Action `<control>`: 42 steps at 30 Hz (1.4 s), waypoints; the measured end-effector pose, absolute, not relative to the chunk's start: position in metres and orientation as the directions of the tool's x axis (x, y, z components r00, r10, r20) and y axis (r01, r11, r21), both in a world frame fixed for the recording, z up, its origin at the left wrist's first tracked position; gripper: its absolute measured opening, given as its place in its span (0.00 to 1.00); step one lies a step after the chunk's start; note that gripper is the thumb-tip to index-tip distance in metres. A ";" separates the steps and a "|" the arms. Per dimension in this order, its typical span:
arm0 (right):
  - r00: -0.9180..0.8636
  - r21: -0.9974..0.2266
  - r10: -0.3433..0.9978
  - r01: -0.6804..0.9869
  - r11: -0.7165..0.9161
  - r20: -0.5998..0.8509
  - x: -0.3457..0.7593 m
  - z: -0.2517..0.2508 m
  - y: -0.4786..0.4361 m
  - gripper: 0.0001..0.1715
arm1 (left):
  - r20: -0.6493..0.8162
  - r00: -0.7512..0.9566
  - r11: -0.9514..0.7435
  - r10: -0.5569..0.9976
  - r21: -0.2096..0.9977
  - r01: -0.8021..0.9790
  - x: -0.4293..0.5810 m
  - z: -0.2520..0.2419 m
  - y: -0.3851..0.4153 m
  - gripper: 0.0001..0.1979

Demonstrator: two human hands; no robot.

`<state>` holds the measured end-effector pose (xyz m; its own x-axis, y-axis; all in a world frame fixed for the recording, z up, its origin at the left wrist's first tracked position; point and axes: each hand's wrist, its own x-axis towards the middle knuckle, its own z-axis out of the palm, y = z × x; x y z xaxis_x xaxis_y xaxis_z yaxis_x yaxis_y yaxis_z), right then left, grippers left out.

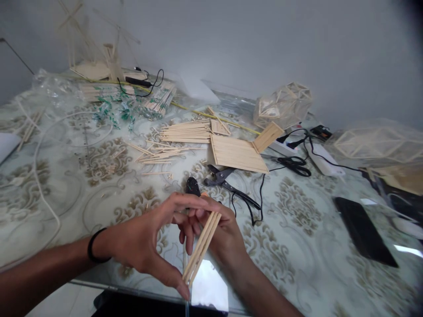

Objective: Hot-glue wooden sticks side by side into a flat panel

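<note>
A few thin wooden sticks point(202, 248), lying side by side as a narrow strip, are held at a slant near the table's front edge. My left hand point(145, 237), with a black band at the wrist, spans the strip: its thumb presses the lower end while its fingers reach the upper end. Around the upper end closes my right hand point(228, 231), its fingers partly hidden behind the sticks and the left hand. Just beyond my hands is a black object with an orange part point(192, 187), mostly covered, so its kind is unclear. Black-handled pliers point(231, 182) lie beyond my right hand.
Loose sticks point(188, 132) and a wooden panel with an upright piece point(238, 152) lie mid-table. Scissors point(292, 165), cables, a power strip point(284, 147) and a black phone point(363, 231) are rightward. Bundled sticks point(160, 101), plastic wrap and stick-built frames point(284, 105) stand at the back.
</note>
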<state>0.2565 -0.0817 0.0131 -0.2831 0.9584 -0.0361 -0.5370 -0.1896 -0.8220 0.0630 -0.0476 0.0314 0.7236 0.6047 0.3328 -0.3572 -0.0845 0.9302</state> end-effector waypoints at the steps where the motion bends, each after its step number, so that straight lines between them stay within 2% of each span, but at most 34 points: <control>1: -0.277 -0.827 0.960 -0.527 -0.196 -0.051 0.258 0.014 -0.081 0.12 | 0.335 0.723 -0.085 0.604 0.929 -0.360 0.063 0.032 -0.047 0.59; 6: -0.150 -0.840 0.980 -0.509 -0.187 -0.127 0.265 0.021 -0.075 0.15 | 0.337 0.727 -0.075 0.598 0.927 -0.368 0.062 0.036 -0.046 0.58; 11: -0.158 -0.747 0.972 -0.622 -0.235 -0.174 0.271 0.035 -0.065 0.16 | 0.318 0.730 -0.109 0.605 0.941 -0.320 0.057 0.038 -0.046 0.57; 17: -0.168 -0.656 0.970 -0.715 -0.242 -0.175 0.281 0.049 -0.061 0.15 | 0.313 0.726 -0.098 0.613 0.941 -0.323 0.054 0.034 -0.045 0.56; 22: -0.156 -0.661 0.980 -0.724 -0.196 -0.120 0.285 0.056 -0.060 0.13 | 0.321 0.724 -0.119 0.610 0.941 -0.317 0.053 0.033 -0.043 0.56; 26: -0.103 -0.791 0.993 -0.603 -0.103 -0.052 0.291 0.053 -0.060 0.12 | 0.310 0.720 -0.130 0.620 0.946 -0.295 0.052 0.035 -0.041 0.55; 31: -0.047 -0.973 0.999 -0.233 -0.002 0.009 0.299 0.045 -0.067 0.14 | 0.293 0.716 -0.129 0.633 0.953 -0.275 0.050 0.040 -0.039 0.53; 34: -0.112 -0.999 0.994 -0.044 0.002 0.007 0.294 0.048 -0.072 0.12 | 0.300 0.715 -0.122 0.632 0.949 -0.290 0.051 0.041 -0.039 0.52; 36: -0.156 -1.000 0.988 0.013 0.007 0.005 0.288 0.050 -0.075 0.15 | 0.306 0.716 -0.118 0.628 0.946 -0.301 0.051 0.041 -0.038 0.52; 38: -0.152 -0.998 0.988 0.066 0.017 0.007 0.282 0.050 -0.077 0.14 | 0.296 0.717 -0.108 0.632 0.949 -0.297 0.052 0.041 -0.038 0.52; 40: -0.119 -0.996 0.993 0.091 0.016 0.005 0.279 0.048 -0.077 0.11 | 0.280 0.722 -0.102 0.633 0.954 -0.281 0.051 0.041 -0.038 0.51; 42: -0.067 -0.999 0.998 0.048 0.004 0.000 0.281 0.044 -0.076 0.12 | 0.274 0.725 -0.107 0.632 0.957 -0.269 0.050 0.040 -0.037 0.51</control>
<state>0.2806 -0.0757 0.0440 -0.0666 0.9978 0.0004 0.0476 0.0036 -0.9989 0.0501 -0.0375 0.0405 0.7249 0.6319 0.2742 -0.2691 -0.1067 0.9572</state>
